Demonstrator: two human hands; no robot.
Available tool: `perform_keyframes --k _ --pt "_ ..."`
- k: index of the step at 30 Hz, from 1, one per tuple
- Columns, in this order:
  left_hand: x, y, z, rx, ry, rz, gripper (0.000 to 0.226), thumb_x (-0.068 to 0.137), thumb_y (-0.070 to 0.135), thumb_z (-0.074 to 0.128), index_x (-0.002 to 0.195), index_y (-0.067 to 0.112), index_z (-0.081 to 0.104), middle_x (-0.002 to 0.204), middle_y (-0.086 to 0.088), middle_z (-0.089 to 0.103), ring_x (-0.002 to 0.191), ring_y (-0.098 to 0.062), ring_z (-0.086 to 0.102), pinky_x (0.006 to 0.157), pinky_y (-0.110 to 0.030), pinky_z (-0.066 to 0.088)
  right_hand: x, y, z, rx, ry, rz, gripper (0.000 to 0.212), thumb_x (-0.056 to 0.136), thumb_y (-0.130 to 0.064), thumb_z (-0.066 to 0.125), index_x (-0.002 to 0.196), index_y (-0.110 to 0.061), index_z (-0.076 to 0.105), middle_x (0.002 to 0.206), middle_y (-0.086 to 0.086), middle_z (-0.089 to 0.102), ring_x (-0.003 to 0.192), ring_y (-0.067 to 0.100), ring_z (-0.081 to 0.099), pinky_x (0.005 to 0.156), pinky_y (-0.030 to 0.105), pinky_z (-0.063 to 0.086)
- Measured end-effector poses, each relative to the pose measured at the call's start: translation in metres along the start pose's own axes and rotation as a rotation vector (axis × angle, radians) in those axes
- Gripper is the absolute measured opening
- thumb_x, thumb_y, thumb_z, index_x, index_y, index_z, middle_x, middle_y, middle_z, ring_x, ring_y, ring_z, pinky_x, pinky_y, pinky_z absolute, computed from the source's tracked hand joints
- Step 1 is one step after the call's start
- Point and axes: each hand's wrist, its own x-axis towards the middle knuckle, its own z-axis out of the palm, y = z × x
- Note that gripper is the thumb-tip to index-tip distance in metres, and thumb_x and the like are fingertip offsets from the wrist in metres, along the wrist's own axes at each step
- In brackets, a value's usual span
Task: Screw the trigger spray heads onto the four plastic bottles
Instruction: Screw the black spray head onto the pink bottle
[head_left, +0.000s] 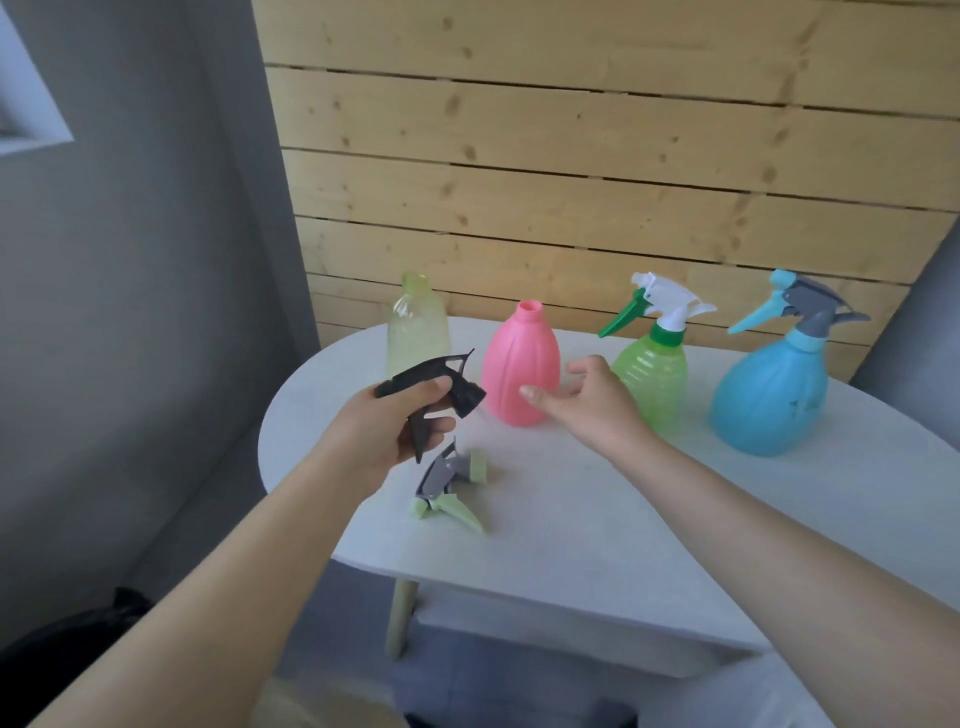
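Four bottles stand in a row on the white table (597, 519). The pale yellow bottle (418, 332) and the pink bottle (517, 358) have bare necks. A white-and-green spray head tops the green bottle (654, 379), and a grey-and-blue one tops the blue bottle (769, 395). My left hand (384, 436) grips a black spray head (441, 389) just left of the pink bottle. My right hand (597, 405) is open, with fingers spread close to the pink bottle's right side. A grey-and-light-green spray head (449, 486) lies on the table below my left hand.
A wooden slat wall (597, 182) rises behind the table. A grey wall (145, 312) is on the left. The table's front edge curves round, with a wooden leg (401, 618) beneath. A dark object (62, 654) sits on the floor at lower left.
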Motion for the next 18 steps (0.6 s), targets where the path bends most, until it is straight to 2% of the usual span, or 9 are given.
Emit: perform_keyframes --k 4,8,12,15,18 --pt "0.004 -0.002 -0.006 0.000 0.020 0.000 0.016 0.084 0.018 0.069 0.098 0.009 0.068 0.081 -0.003 0.077 0.063 -0.016 0.071 0.051 -0.021 0.053 0.017 0.001 0.015 0.101 -0.030 0.027 0.092 0.073 -0.046 0.073 0.144 -0.012 0.025 0.143 0.012 0.037 0.126 0.027 0.044 0.085 0.029 0.036" --pt "0.005 -0.004 -0.011 0.006 0.026 -0.001 0.019 0.083 0.024 0.070 0.097 0.012 0.070 0.086 -0.004 0.077 0.066 -0.017 0.072 0.051 -0.020 0.051 0.031 -0.005 0.026 0.223 -0.058 0.042 0.096 0.069 -0.043 0.078 0.144 -0.018 0.024 0.142 0.007 0.040 0.125 0.027 0.044 0.093 0.036 0.041" --pt "0.004 -0.005 -0.011 0.055 0.057 0.015 0.022 0.081 0.031 0.071 0.095 0.013 0.071 0.083 -0.002 0.078 0.067 -0.016 0.073 0.051 -0.019 0.051 0.037 -0.010 0.032 0.248 -0.022 0.012 0.089 0.065 -0.034 0.083 0.134 -0.019 0.030 0.126 0.000 0.047 0.108 0.024 0.051 0.077 0.031 0.037" --pt "0.004 -0.004 -0.011 0.095 0.092 0.025 0.024 0.083 0.034 0.069 0.097 0.015 0.071 0.087 -0.001 0.078 0.073 -0.014 0.074 0.050 -0.017 0.051 0.033 -0.011 0.028 0.212 -0.019 -0.039 0.084 0.062 -0.033 0.083 0.129 -0.023 0.033 0.114 -0.006 0.046 0.095 0.019 0.051 0.061 0.026 0.037" --pt "0.004 -0.005 -0.012 0.067 0.079 0.025 0.030 0.084 0.030 0.068 0.106 0.009 0.068 0.097 -0.007 0.077 0.085 -0.020 0.074 0.057 -0.022 0.056 0.021 -0.010 0.013 0.174 -0.060 -0.111 0.076 0.063 -0.036 0.081 0.124 -0.031 0.036 0.112 -0.010 0.045 0.091 0.014 0.052 0.059 0.019 0.035"
